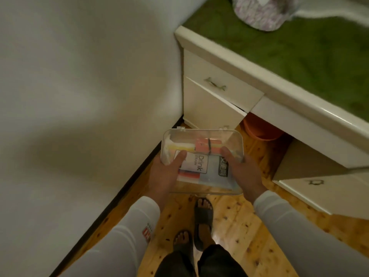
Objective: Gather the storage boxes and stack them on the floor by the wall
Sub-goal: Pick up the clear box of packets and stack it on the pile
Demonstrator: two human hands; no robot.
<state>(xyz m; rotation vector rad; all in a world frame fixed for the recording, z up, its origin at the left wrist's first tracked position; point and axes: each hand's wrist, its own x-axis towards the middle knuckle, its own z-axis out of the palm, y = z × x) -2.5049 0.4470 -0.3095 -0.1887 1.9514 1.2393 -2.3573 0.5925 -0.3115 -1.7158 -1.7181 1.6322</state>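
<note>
A clear plastic storage box (201,136) with a lid hangs at waist height above the wooden floor, close to the white wall. Through its lid I see a "Drink Straw" packet, a blue packet and small pink and yellow items. My left hand (165,172) grips its left side, thumb on the lid. My right hand (242,172) grips its right side the same way. Both arms wear white sleeves.
The white wall (79,96) with a dark skirting (123,188) runs along the left. A cream desk (219,92) with a green cover stands ahead and right, one drawer (327,188) pulled open. An orange basin (259,128) sits under it. My sandalled feet (201,216) stand on the floor.
</note>
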